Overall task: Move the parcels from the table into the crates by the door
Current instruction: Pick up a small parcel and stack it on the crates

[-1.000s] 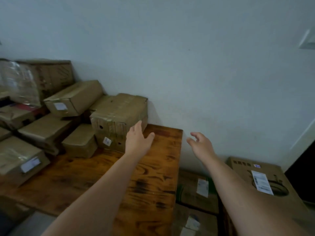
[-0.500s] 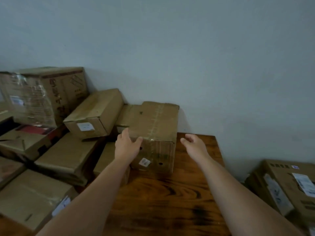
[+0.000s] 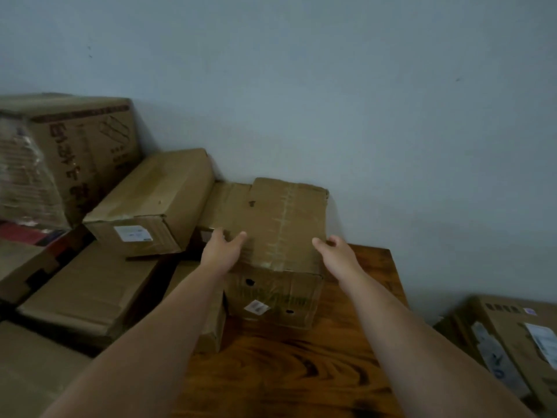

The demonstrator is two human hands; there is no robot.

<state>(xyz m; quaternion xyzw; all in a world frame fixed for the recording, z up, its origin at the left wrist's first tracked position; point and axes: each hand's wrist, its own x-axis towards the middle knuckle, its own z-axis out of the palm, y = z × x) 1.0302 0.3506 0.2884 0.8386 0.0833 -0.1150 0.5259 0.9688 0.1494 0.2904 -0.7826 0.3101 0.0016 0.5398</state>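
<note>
Parcel (image 3: 280, 230) is sitting at the far right end of the table (image 3: 301, 375), backing onto the wall (image 3: 361, 101), with a smaller box (image 3: 212, 324) just beside it on the left. Left hand (image 3: 221, 251) is resting spread on its top-left edge, thumb and fingers apart. Right hand (image 3: 337, 256) is hooking the top-right edge with fingers curling; can't tell if they're actually clamping. Hands are taking opposite sides, probably because it's wide and needs a two-hand lift. Base is looking flat on the wood, so not lifted yet. Table is dark grained wood. Cartons (image 3: 144, 203) are piling up on the left. Labelled carton (image 3: 512, 342) is sitting lower, off the right end. Crates and door aren't showing.
</note>
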